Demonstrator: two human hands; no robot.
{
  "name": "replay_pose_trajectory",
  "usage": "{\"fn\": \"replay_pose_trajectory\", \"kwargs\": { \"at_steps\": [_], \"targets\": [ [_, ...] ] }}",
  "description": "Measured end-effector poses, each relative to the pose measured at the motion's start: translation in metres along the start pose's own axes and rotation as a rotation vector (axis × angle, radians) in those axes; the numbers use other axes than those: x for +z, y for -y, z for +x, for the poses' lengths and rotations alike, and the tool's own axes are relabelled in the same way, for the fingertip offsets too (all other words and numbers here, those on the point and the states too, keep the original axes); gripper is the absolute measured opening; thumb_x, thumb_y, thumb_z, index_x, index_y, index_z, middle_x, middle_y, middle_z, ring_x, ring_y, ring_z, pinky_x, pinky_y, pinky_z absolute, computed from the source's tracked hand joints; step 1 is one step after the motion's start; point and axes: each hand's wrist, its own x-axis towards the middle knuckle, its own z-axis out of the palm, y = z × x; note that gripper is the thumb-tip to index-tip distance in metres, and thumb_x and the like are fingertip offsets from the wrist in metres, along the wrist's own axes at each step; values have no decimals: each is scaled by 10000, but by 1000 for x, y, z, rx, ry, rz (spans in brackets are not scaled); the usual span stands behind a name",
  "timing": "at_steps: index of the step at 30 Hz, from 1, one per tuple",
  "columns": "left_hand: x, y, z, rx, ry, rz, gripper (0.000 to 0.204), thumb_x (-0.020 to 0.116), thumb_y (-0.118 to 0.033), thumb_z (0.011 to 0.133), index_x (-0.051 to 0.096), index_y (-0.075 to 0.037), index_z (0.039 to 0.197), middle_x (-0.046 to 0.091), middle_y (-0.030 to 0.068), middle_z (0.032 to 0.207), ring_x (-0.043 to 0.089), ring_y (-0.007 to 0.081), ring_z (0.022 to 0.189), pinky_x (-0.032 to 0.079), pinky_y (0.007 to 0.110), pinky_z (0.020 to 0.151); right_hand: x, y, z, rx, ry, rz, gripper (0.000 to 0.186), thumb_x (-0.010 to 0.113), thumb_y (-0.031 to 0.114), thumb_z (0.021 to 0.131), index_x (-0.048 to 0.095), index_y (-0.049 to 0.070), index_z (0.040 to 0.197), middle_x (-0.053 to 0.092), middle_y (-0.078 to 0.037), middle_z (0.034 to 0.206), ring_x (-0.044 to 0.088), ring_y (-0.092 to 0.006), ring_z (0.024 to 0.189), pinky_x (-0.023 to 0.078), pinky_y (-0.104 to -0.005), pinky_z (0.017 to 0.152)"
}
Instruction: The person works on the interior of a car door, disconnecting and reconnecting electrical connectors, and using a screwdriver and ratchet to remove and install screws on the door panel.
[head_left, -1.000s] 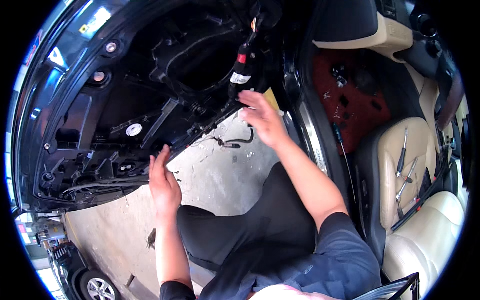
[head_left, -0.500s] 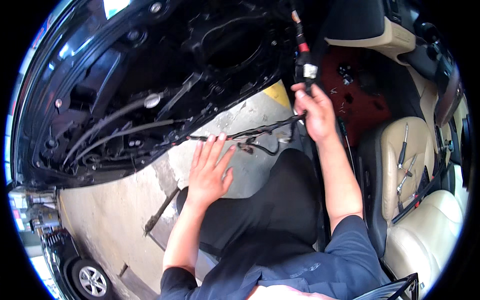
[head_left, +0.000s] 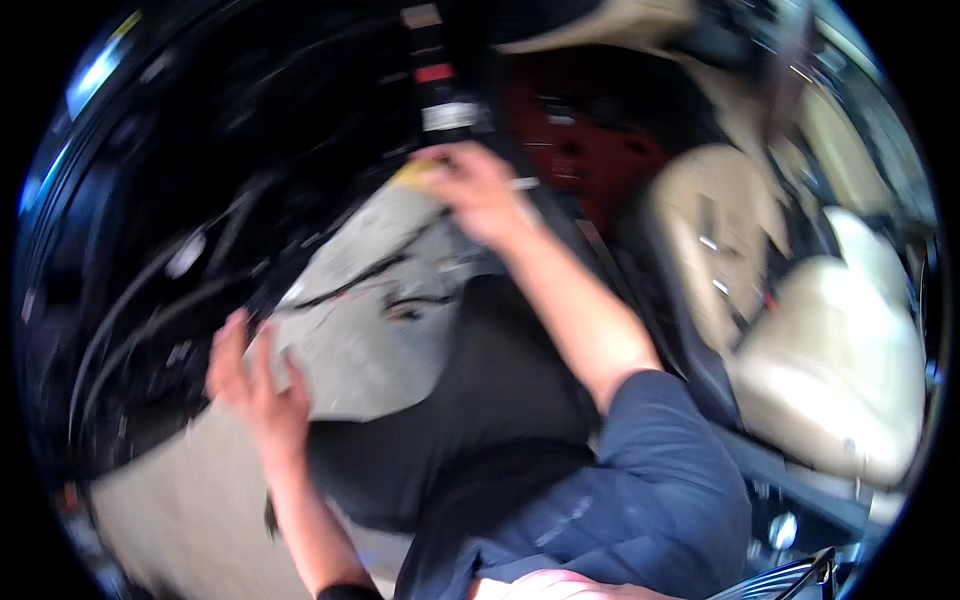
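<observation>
In the motion-blurred head view, my right hand [head_left: 475, 190] is closed on the black wiring harness [head_left: 370, 270], just below its upper sleeve with red and white bands [head_left: 433, 72]. The harness runs down-left toward the black inner door structure [head_left: 130, 220], over a dangling branch with connectors [head_left: 405, 305]. My left hand [head_left: 255, 390], fingers apart and holding nothing I can see, is at the door's lower edge; whether it touches the door is unclear.
At the right, the open car doorway shows a red floor mat [head_left: 570, 140] with small dark items and beige seats [head_left: 820, 380], with blurred tools [head_left: 708, 242] on one. Below the door lie a concrete floor [head_left: 170, 500] and my dark-clothed legs [head_left: 390, 460].
The view has swung and blurred. My right hand has closed on the harness since a second ago. My left hand has moved from along the harness leftward to the door edge, fingers spread.
</observation>
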Motion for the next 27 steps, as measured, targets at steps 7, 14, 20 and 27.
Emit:
{"fn": "replay_pose_trajectory", "kwargs": {
  "at_steps": [7, 14, 20, 27],
  "targets": [
    [51, -12, 16, -85, 659, 68, 395, 684, -189, 1018, 680, -47, 1387, 660, 188, 1263, 596, 422, 1248, 458, 527, 1124, -90, -27, -48, -268, -220, -28, 456, 773, 114, 986, 651, 12, 1414, 731, -188, 1328, 732, -273, 1200, 595, -407, 1026],
    [85, 7, -29, -86, 409, -78, 398, 617, -187, 1086, 649, -27, 1448, 643, 209, 1392, 575, 423, 1298, 463, 529, 1136, -349, -16, -174, 522, -859, -1126, 364, 700, 176, 996, 685, 57, 1340, 748, -192, 1314, 718, -368, 1239, 557, -471, 1094],
    [91, 3, -36, -94, 236, -106, 413, 602, -178, 1107, 619, 6, 1476, 547, 190, 1613, 498, 431, 1485, 422, 536, 1237, -390, -64, -233, 1009, -621, -1097, 402, 762, 289, 948, 765, 75, 1289, 772, -214, 1309, 729, -374, 1251, 566, -484, 1070],
    [90, -31, -31, -94, 270, -307, 366, 620, -102, 1074, 657, 21, 1417, 504, 189, 1664, 485, 430, 1517, 428, 528, 1227, -481, -120, -262, 726, -962, -434, 365, 760, 259, 966, 773, -10, 1212, 813, -225, 1010, 788, -347, 954, 610, -430, 887]
  ]
}}
